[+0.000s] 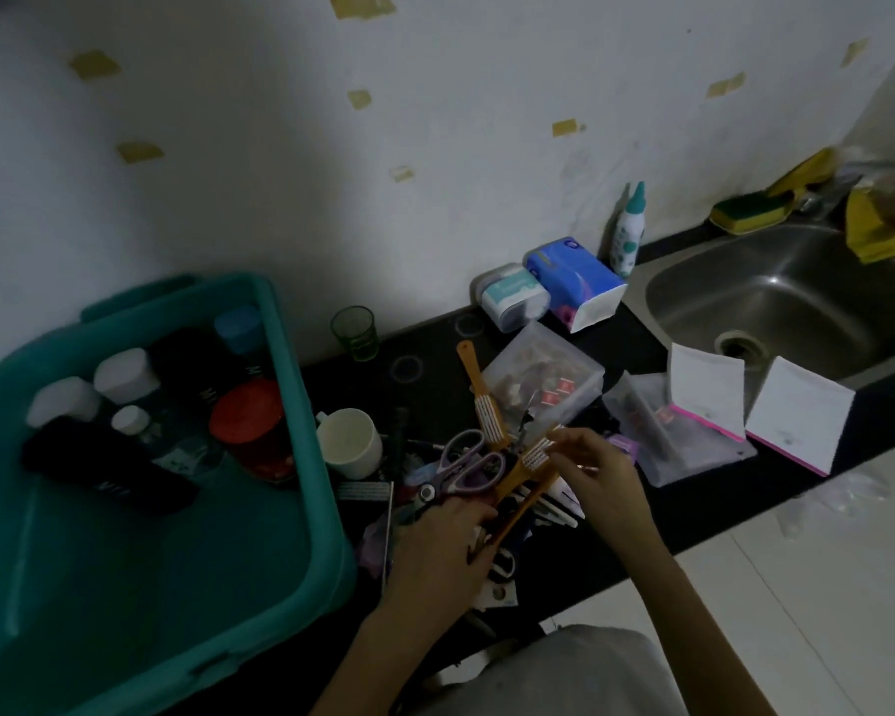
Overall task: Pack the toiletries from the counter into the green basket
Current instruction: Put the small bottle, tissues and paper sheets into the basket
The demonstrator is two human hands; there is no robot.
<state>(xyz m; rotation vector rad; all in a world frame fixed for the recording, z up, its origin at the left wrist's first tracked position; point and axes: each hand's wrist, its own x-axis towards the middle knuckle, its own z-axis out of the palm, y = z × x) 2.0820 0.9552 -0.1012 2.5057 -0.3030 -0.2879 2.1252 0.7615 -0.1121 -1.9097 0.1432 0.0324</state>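
The green basket (326,509) stands at the left end of the dark counter. Inside it are a red-lidded jar (249,416), white-capped bottles (125,374) and a black tube (104,467). To its right lies a heap of small toiletries with purple scissors (466,462) and pens. My left hand (443,545) grips the handle end of an orange brush (525,501) over this heap. My right hand (603,478) pinches the same brush near its bristled head. A second orange brush (479,400) lies just behind.
A white cup (350,441) and a green glass (355,333) stand beside the basket. Clear zip bags (543,379), two white-and-pink packets (796,416), a blue tissue pack (574,281), a white box (510,297) and a squeeze bottle (626,230) lie further right. The steel sink (796,297) lies at the far right.
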